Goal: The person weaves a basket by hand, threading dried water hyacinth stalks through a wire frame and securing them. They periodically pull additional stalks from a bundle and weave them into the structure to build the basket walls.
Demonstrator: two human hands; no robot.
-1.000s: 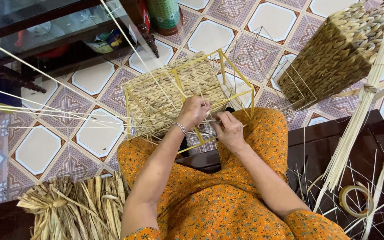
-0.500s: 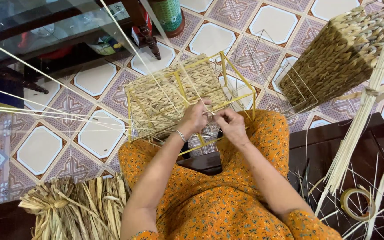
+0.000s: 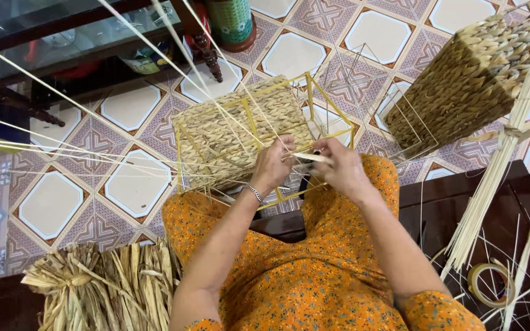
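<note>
Starting at the left, a bundle of dried leaves point(image 3: 102, 285) lies low on a dark wooden edge, its lower end cut off by the picture. Above it long pale strands point(image 3: 62, 144) fan across the tiled floor point(image 3: 136, 184), running out of view at the left and top. A dark table point(image 3: 62, 37) with a glass top stands at the upper left; what sits under the glass is too dim to tell.

At the middle a yellow wire frame point(image 3: 265, 138) rests on the person's lap, tilted, with one side and part of its body already woven in straw; nothing shows inside it. The left hand point(image 3: 272, 167), a bracelet on its wrist, lies against the frame's near edge with fingers curled shut on the weave and a strand; the fingertips are hidden behind the hand. The right hand point(image 3: 338, 168), just beside it, pinches a flat pale strip point(image 3: 311, 157) between thumb and forefinger, the other fingers bent loosely.

A green can point(image 3: 231, 21) stands at the top, cut off. To the right a finished woven basket point(image 3: 467, 79) lies tipped on its side, its opening turned away so the inside cannot be seen. A tied sheaf of reeds point(image 3: 498, 165) slants down past it onto a dark bench point(image 3: 461, 196), where a roll of tape point(image 3: 489, 285) lies among loose strands.
</note>
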